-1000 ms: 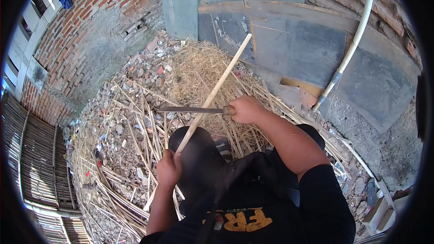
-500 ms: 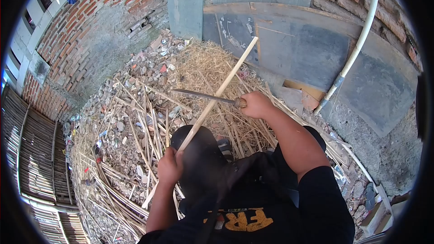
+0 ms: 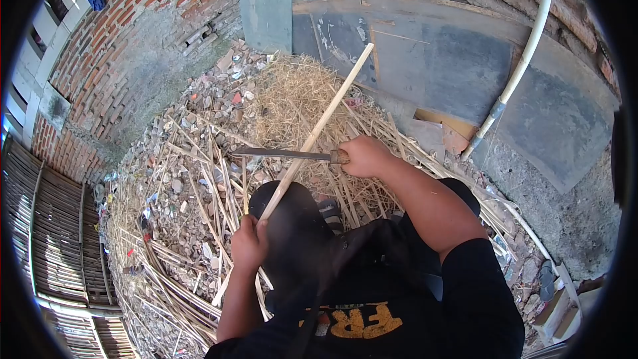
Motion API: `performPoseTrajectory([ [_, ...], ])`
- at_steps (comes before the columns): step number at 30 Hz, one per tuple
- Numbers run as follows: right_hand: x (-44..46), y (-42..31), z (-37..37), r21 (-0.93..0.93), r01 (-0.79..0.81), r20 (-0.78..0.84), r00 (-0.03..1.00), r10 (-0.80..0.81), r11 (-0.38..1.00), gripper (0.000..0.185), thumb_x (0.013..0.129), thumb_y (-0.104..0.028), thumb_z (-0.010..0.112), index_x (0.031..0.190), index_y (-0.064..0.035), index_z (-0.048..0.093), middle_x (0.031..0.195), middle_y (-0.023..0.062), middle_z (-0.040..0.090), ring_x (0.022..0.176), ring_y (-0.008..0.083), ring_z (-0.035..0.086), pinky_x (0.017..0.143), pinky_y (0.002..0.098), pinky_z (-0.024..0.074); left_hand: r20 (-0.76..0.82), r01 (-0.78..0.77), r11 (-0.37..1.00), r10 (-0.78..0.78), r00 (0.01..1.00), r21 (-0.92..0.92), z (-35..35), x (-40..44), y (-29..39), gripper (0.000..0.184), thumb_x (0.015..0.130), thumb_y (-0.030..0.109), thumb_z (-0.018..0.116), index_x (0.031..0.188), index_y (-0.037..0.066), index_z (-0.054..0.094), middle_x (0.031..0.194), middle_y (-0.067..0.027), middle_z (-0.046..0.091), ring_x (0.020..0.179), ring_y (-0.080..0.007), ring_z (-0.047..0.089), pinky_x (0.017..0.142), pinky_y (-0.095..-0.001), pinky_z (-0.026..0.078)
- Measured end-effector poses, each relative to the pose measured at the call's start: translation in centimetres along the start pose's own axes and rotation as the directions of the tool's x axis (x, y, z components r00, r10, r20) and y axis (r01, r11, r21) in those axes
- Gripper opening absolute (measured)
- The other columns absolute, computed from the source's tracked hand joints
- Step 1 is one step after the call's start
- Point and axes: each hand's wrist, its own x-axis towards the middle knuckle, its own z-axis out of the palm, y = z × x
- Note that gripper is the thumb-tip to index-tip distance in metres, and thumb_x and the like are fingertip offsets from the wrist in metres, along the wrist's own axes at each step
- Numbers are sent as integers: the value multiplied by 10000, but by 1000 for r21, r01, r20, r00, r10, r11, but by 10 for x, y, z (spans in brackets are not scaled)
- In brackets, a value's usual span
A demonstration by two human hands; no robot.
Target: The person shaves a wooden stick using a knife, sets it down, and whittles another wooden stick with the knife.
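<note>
My left hand (image 3: 250, 242) is closed around the lower end of a pale bamboo strip (image 3: 331, 108), which slants up and away to the right past my left knee. In my right hand (image 3: 365, 157) is the wooden handle of a long-bladed knife (image 3: 282, 153). Its dark blade lies across the strip, pointing left, a little above my knee. Whether the edge bites into the bamboo I cannot tell. Below the strip's far half lies a heap of fine bamboo shavings (image 3: 292, 90).
Split bamboo strips (image 3: 176, 267) lie over rubble (image 3: 174, 186) to the left. Grey boards (image 3: 432, 66) lean on the brick wall ahead. A white pipe (image 3: 528, 60) runs down at the right. A bamboo slat panel (image 3: 56, 233) stands at the far left.
My right hand has drawn the knife down along the strip, toward me and slightly left. My left hand keeps its hold on the strip, almost unmoved.
</note>
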Motion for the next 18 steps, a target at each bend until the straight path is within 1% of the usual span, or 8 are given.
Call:
performPoseTrajectory([
  [2, -1, -2, -2, 4, -1, 9, 1000, 1, 1000, 225, 773, -220, 706, 978, -131, 734, 930, 158, 736, 955, 372, 723, 838, 504, 572, -2, 1, 1000, -1, 1000, 3, 0, 0, 0, 261, 1007, 312, 650, 1012, 62, 572, 718, -234, 672, 682, -485, 668, 611, -568, 508],
  [8, 2, 0, -6, -97, 13, -1, 1000, -14, 995, 237, 770, -225, 715, 983, -124, 742, 942, 164, 737, 954, 370, 724, 841, 500, 573, 10, 15, 1000, -15, 1000, 10, -2, 1, 1, 274, 1001, 325, 659, 1017, 65, 572, 720, -230, 675, 693, -482, 675, 618, -569, 513],
  [11, 5, 11, -11, -105, 8, -3, 1000, -8, 994, 258, 771, -226, 717, 1001, -112, 749, 965, 168, 741, 959, 373, 723, 853, 499, 574, 4, 14, 1000, -14, 1000, 23, -2, 0, 0, 277, 1000, 329, 661, 1015, 67, 573, 718, -228, 676, 695, -481, 676, 627, -566, 517],
  [14, 8, 28, -12, 23, -64, -77, 995, 65, 998, 274, 771, -225, 717, 1002, -80, 740, 935, 197, 734, 932, 400, 709, 836, 502, 566, -1, 8, 999, -8, 1000, 36, -1, 1, -1, 274, 1000, 325, 664, 1008, 67, 574, 716, -226, 675, 693, -480, 676, 633, -565, 518],
  [18, 1, 16, -19, -32, -107, -73, 992, 104, 994, 245, 781, -215, 702, 992, -102, 753, 958, 179, 741, 950, 379, 720, 861, 504, 572, -16, -9, 1000, 9, 1000, 19, -1, 0, 1, 263, 1001, 314, 667, 1004, 69, 571, 711, -226, 672, 687, -479, 674, 626, -563, 513],
])
